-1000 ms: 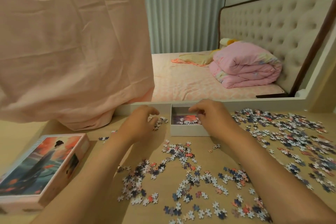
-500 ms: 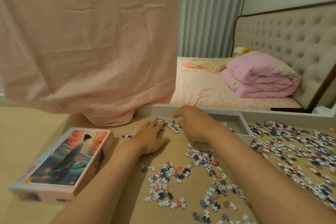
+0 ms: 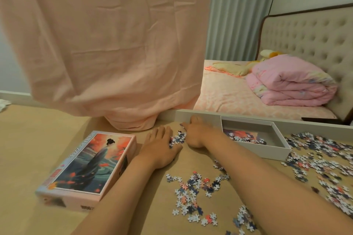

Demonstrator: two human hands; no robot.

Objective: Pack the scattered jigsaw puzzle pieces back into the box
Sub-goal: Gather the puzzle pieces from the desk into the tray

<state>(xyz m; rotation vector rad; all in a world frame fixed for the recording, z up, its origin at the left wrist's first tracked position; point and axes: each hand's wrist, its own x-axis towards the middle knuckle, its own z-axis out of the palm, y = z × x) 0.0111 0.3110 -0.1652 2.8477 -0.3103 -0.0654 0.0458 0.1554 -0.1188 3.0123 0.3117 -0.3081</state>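
Observation:
A small cluster of puzzle pieces lies on the tan table between my two hands. My left hand rests flat on the table with straight fingers touching the cluster's left side. My right hand lies on the cluster's right side, fingers stretched toward the far edge. The open white box stands right of my right hand and holds some pieces. More loose pieces lie under my right forearm and in a wide spread on the right.
The box lid, printed with a robed figure, lies left of my left forearm. A pink cloth hangs down onto the table's far side. A white ledge borders the table's back; a bed lies beyond it.
My right hand left the box and moved left to the small cluster. My left hand flattened beside the cluster. The view swung left, so the box now sits further right.

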